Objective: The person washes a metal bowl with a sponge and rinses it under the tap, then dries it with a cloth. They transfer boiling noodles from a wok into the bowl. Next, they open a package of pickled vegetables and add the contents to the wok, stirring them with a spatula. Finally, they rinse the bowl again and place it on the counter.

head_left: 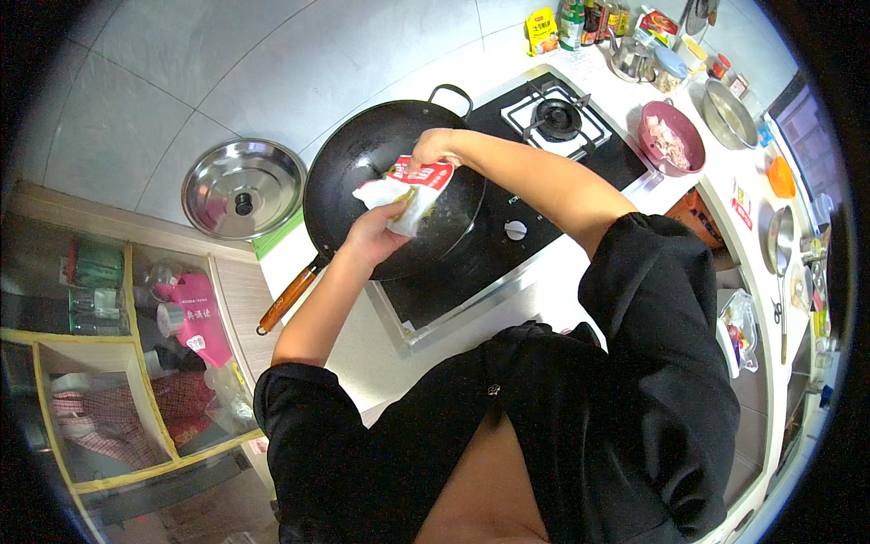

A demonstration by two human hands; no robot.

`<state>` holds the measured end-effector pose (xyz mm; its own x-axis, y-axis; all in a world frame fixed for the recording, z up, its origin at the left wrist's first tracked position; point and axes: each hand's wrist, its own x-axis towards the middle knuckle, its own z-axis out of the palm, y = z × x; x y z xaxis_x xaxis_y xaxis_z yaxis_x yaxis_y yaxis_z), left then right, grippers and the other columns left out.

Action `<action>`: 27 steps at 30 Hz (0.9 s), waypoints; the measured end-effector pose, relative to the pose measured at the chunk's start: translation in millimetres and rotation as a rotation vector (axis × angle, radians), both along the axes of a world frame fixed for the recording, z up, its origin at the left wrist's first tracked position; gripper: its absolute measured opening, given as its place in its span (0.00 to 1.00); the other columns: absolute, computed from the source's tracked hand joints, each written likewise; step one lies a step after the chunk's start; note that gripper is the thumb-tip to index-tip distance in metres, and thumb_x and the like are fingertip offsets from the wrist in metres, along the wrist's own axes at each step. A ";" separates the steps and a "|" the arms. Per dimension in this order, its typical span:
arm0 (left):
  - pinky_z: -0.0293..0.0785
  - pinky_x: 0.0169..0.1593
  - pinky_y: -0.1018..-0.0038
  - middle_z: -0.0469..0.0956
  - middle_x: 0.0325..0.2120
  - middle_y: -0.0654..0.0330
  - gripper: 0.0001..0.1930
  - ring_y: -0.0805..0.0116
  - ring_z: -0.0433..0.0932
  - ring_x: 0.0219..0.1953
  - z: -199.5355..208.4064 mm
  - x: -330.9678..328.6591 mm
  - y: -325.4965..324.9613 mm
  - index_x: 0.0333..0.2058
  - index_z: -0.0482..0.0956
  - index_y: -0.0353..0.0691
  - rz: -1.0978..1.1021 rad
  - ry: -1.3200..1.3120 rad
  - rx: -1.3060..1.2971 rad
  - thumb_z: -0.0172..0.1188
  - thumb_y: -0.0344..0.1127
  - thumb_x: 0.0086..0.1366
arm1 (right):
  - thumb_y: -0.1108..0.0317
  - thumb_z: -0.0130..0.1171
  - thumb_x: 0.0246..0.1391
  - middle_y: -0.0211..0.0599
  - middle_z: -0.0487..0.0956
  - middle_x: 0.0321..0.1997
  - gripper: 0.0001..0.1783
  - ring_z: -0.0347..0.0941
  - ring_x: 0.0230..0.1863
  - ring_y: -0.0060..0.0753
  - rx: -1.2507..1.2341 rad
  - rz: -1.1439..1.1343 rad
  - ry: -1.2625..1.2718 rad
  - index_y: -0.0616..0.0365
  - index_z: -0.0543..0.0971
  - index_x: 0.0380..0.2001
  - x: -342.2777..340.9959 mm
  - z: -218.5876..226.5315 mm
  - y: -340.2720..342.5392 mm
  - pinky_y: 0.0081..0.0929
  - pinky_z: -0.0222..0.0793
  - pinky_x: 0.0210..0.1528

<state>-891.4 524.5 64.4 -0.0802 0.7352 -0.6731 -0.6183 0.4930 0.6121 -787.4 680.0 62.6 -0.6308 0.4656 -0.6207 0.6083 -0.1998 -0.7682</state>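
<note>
Over the black wok (pixel 349 145) I hold a white and red plastic food packet (pixel 424 198) in both hands. My left hand (pixel 376 238) is closed on its lower left side, with the thumb on top. My right hand (pixel 437 150) grips the upper edge, fingers curled down and partly hidden. Something yellowish-green shows at the packet; I cannot make out exactly what it is. The wok rests on the left side of a black gas stove (pixel 507 195), its wooden handle (pixel 288 299) pointing toward the near left.
A steel lid (pixel 243 190) lies left of the wok. Right of it is a bare burner (pixel 555 120). Farther right stand a pink bowl (pixel 671 138) of pale sliced meat and a steel basin (pixel 730 113). Bottles (pixel 594 23) and a yellow pouch (pixel 542 32) line the back wall.
</note>
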 end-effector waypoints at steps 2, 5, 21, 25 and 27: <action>0.72 0.38 0.69 0.70 0.37 0.59 0.14 0.67 0.72 0.37 -5.0 0.1 -3.5 0.42 0.67 0.40 -0.025 -0.018 0.010 0.54 0.29 0.57 | 0.73 0.58 0.40 0.45 0.77 0.25 0.12 0.75 0.22 0.36 -0.059 0.055 -0.053 0.67 0.75 0.31 2.3 -5.1 9.6 0.31 0.72 0.23; 0.72 0.40 0.69 0.70 0.35 0.58 0.12 0.67 0.72 0.36 -6.5 4.8 -7.5 0.42 0.66 0.37 0.003 -0.146 0.056 0.52 0.28 0.58 | 0.76 0.56 0.40 0.46 0.77 0.27 0.13 0.75 0.22 0.38 -0.143 0.086 -0.014 0.68 0.74 0.33 -2.5 -10.4 17.3 0.33 0.73 0.25; 0.68 0.33 0.74 0.74 0.23 0.58 0.09 0.68 0.72 0.27 56.5 -41.4 22.3 0.28 0.76 0.37 -0.469 1.830 0.882 0.60 0.35 0.48 | 0.60 0.60 0.33 0.46 0.77 0.28 0.15 0.74 0.33 0.44 1.123 0.614 -0.138 0.57 0.79 0.27 -10.6 21.8 -5.1 0.35 0.69 0.35; 0.66 0.29 0.76 0.72 0.20 0.60 0.09 0.70 0.67 0.22 28.6 -57.6 52.2 0.28 0.77 0.38 -0.691 1.578 0.772 0.60 0.35 0.47 | 0.62 0.59 0.33 0.48 0.77 0.27 0.13 0.74 0.34 0.45 1.164 0.637 -0.061 0.58 0.79 0.25 -17.8 45.8 -17.6 0.35 0.70 0.35; 0.65 0.26 0.77 0.70 0.17 0.61 0.09 0.72 0.66 0.19 21.2 -61.9 60.4 0.28 0.77 0.38 -0.669 1.560 0.731 0.60 0.36 0.48 | 0.62 0.58 0.33 0.49 0.77 0.27 0.13 0.74 0.33 0.46 1.184 0.704 -0.040 0.58 0.79 0.24 -17.7 52.6 -19.9 0.35 0.70 0.34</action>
<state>-953.4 584.9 85.5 0.1512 0.9778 0.1453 0.8126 -0.2066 0.5449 -805.1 660.1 115.2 -0.9428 0.3166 -0.1041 0.3328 0.9114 -0.2420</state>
